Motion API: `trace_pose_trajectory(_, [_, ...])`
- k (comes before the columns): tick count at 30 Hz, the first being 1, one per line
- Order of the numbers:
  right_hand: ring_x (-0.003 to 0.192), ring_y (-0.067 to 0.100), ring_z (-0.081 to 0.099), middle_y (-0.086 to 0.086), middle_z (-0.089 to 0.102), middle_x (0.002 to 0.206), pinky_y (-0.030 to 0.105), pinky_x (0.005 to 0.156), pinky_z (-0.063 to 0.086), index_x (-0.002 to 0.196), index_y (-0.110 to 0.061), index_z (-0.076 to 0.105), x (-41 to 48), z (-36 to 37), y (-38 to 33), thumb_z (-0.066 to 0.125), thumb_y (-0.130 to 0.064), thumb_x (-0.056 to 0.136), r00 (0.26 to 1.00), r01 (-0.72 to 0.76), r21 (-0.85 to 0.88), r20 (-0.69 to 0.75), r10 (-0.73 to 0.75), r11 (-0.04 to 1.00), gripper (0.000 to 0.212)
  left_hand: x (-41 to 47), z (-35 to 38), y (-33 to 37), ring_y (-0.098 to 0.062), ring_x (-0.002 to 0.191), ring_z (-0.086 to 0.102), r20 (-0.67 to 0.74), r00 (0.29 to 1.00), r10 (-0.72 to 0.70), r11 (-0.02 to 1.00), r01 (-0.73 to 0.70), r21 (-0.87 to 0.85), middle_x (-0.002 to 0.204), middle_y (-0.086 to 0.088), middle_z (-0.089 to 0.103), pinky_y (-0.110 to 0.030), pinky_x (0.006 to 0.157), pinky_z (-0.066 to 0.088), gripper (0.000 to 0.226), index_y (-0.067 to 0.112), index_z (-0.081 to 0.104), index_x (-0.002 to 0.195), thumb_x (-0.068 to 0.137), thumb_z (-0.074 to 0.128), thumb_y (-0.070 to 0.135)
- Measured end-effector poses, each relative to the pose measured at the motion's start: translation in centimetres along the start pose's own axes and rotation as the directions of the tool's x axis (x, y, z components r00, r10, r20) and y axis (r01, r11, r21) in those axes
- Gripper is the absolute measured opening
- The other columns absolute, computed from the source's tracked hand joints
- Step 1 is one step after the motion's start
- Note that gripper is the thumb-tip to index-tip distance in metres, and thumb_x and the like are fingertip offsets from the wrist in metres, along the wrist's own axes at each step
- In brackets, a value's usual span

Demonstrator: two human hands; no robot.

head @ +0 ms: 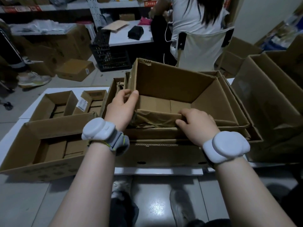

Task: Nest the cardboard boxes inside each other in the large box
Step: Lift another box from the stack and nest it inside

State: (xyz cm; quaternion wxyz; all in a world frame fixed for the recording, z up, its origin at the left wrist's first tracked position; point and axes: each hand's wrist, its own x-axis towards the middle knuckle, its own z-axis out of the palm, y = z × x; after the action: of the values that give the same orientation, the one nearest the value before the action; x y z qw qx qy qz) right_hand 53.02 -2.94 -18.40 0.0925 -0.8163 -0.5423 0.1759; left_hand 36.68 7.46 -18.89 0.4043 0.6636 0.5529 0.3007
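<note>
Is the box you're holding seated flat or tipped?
Tipped. The held box rises at its far left corner above the nested boxes.

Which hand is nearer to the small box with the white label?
Left. The left hand grips the inner box at its left wall, just right of the labelled box; the right hand grips its near wall, farther right.

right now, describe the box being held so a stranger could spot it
Find the big box with round holes in its front wall on the white surface. Open boxes sit nested inside it; the innermost box is the one. Only it stands tilted above the other rims, crumpled along its near wall, gripped by the left hand and the right hand.
</note>
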Motion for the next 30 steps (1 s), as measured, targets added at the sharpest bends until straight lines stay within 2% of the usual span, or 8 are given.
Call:
trace_pose_trajectory(2, [0.108, 0.028, 0.056, 0.005, 0.064, 0.11, 0.045, 0.099, 0.042, 0.114, -0.023, 0.059, 0.0, 0.0, 0.1, 0.044, -0.033, 0.097, 0.999, 0.0, -0.005, -0.037, -0.001, 1.0, 0.024, 0.1, 0.3, 0.1, -0.021, 0.122, 0.049, -0.03, 1.0, -0.008, 1.0, 0.009, 0.017, 0.135, -0.001, 0.053, -0.036, 0.101, 0.039, 0.047, 0.025, 0.045, 0.137, 0.097, 0.04, 0.047])
trace_pose_trajectory(4, [0.105, 0.027, 0.057, 0.005, 0.065, 0.106, 0.043, 0.095, 0.045, 0.112, -0.022, 0.061, -0.1, 0.0, 0.1, 0.046, -0.033, 0.097, 0.998, -0.006, -0.004, -0.057, 0.005, 1.0, 0.024, 0.3, 0.5, 0.2, -0.023, 0.12, 0.05, -0.046, 0.999, -0.017, 1.0, 0.017, 0.018, 0.132, -0.002, 0.054, -0.037, 0.1, 0.039, 0.044, 0.024, 0.047, 0.135, 0.097, 0.039, 0.046])
trace_pose_trajectory(10, [0.103, 0.026, 0.059, 0.005, 0.066, 0.104, 0.044, 0.095, 0.046, 0.109, -0.022, 0.062, -0.2, 0.2, -0.1, 0.048, -0.034, 0.096, 0.996, -0.004, 0.021, -0.089, 0.006, 1.0, 0.023, 0.8, 0.5, -0.3, -0.024, 0.121, 0.05, -0.04, 0.999, -0.024, 0.999, 0.026, 0.043, 0.131, -0.004, 0.055, -0.034, 0.097, 0.037, 0.044, 0.022, 0.049, 0.135, 0.098, 0.038, 0.044])
trace_pose_trajectory(14, [0.105, 0.026, 0.058, 0.005, 0.066, 0.107, 0.043, 0.097, 0.044, 0.113, -0.023, 0.062, -0.1, 0.4, -0.2, 0.045, -0.033, 0.098, 0.997, 0.001, 0.003, -0.08, -0.001, 1.0, 0.024, 0.8, 0.3, -0.6, -0.025, 0.13, 0.045, -0.017, 1.0, -0.017, 0.997, 0.019, 0.079, 0.139, -0.004, 0.052, -0.038, 0.107, 0.034, 0.048, 0.02, 0.047, 0.139, 0.098, 0.038, 0.044])
trace_pose_trajectory(18, [0.108, 0.027, 0.056, 0.006, 0.064, 0.112, 0.042, 0.098, 0.043, 0.115, -0.023, 0.062, -0.1, 0.5, -0.2, 0.042, -0.03, 0.099, 0.999, 0.001, -0.02, -0.053, -0.002, 1.0, 0.026, 0.8, 0.3, -1.2, -0.028, 0.128, 0.046, -0.012, 0.999, 0.032, 0.98, -0.029, 0.199, 0.138, -0.01, 0.052, -0.039, 0.106, 0.035, 0.044, 0.011, 0.055, 0.132, 0.1, 0.039, 0.037])
trace_pose_trajectory(21, [0.109, 0.027, 0.057, 0.006, 0.065, 0.113, 0.044, 0.1, 0.042, 0.117, -0.023, 0.062, 0.0, 0.7, -0.4, 0.042, -0.028, 0.099, 0.999, -0.002, -0.006, -0.038, 0.002, 1.0, 0.027, 1.2, 0.3, -1.8, -0.025, 0.136, 0.039, -0.03, 0.998, 0.048, 0.958, -0.037, 0.283, 0.147, -0.009, 0.043, -0.04, 0.113, 0.03, 0.045, 0.014, 0.05, 0.137, 0.099, 0.041, 0.036])
trace_pose_trajectory(27, [0.106, 0.025, 0.057, 0.005, 0.065, 0.111, 0.044, 0.096, 0.046, 0.113, -0.023, 0.065, -0.1, 0.6, -0.7, 0.043, -0.028, 0.098, 1.0, 0.008, 0.083, -0.03, -0.006, 0.997, 0.027, 0.7, 0.6, -1.9, -0.031, 0.132, 0.042, -0.024, 0.992, 0.122, 0.873, -0.096, 0.479, 0.146, -0.004, 0.045, -0.043, 0.104, 0.038, 0.049, 0.027, 0.034, 0.147, 0.098, 0.044, 0.025])
trace_pose_trajectory(30, [0.106, 0.025, 0.056, 0.005, 0.063, 0.112, 0.043, 0.095, 0.047, 0.115, -0.023, 0.066, -0.4, 0.5, -0.5, 0.043, -0.028, 0.098, 0.997, 0.04, 0.068, -0.071, -0.036, 0.997, 0.029, 0.5, 0.5, -1.5, -0.031, 0.132, 0.042, 0.004, 0.991, 0.136, 0.845, -0.118, 0.522, 0.147, -0.003, 0.044, -0.043, 0.103, 0.039, 0.051, 0.026, 0.031, 0.148, 0.098, 0.045, 0.022])
